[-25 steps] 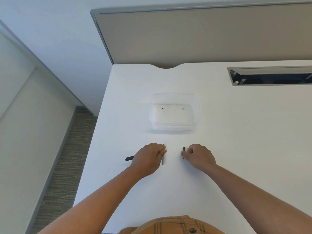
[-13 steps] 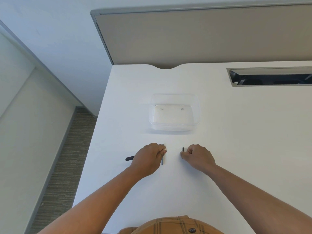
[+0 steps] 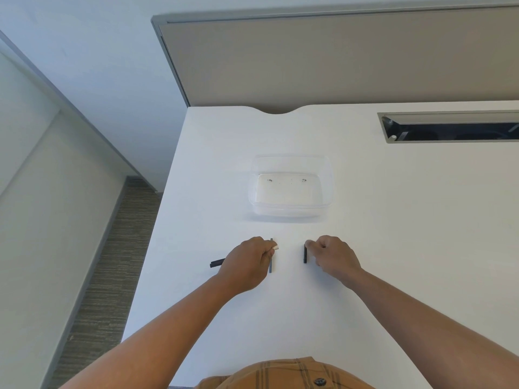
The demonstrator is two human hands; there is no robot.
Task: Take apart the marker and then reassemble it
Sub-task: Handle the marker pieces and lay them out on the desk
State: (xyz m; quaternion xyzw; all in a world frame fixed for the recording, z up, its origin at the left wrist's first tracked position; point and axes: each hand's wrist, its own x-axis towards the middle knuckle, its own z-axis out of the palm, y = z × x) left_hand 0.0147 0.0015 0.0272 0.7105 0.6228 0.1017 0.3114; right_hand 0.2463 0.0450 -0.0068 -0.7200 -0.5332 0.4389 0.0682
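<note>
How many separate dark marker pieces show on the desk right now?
3. One piece pokes out left of the left hand; a thin piece lies at its fingertips; a short piece is at the right hand. The hands may hide more.

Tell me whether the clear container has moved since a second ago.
No. The clear container sits in the same spot, directly toward the person from the notch in the table's far edge, with both hands short of it.
</note>
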